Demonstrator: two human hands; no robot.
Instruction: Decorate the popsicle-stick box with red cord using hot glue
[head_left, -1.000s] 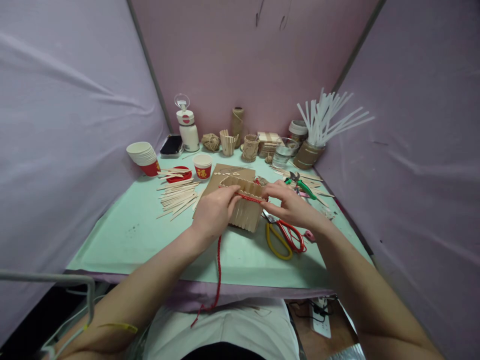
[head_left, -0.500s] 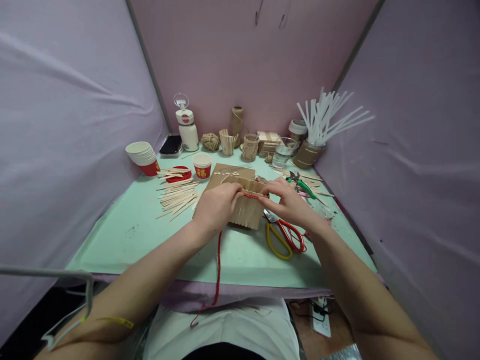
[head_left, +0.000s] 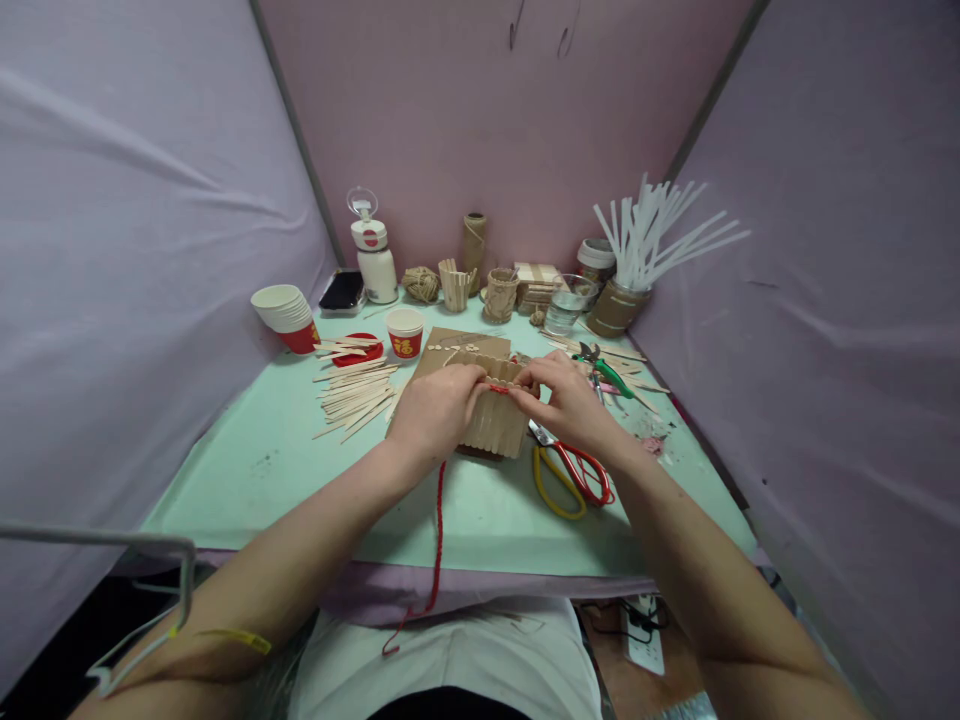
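Note:
A small box made of upright wooden craft sticks (head_left: 491, 432) stands on a piece of brown cardboard (head_left: 442, 352). Across its front, near the scalloped rim, runs a short stretch of red cord (head_left: 498, 389). My left hand (head_left: 444, 402) pinches the cord against the left side of the rim. At the right side, my right hand (head_left: 556, 388) has thumb and fingers closed on the cord and rim. A long red tail (head_left: 439, 530) hangs below my left hand, over the table edge to my lap. Yellow-and-red-handled scissors (head_left: 570, 470) lie below my right hand.
Loose wooden sticks (head_left: 356, 400) lie on the left by a paper cup (head_left: 405, 333) and stacked cups (head_left: 286, 318). Green-handled pruners (head_left: 607, 370) rest on the right. Behind stand a glass of water (head_left: 567, 305), a white bottle (head_left: 376, 262) and a jar of white sticks (head_left: 616, 305).
My right hand has shifted slightly to the left along the rim, closer to my left hand. My left hand and the box have hardly moved.

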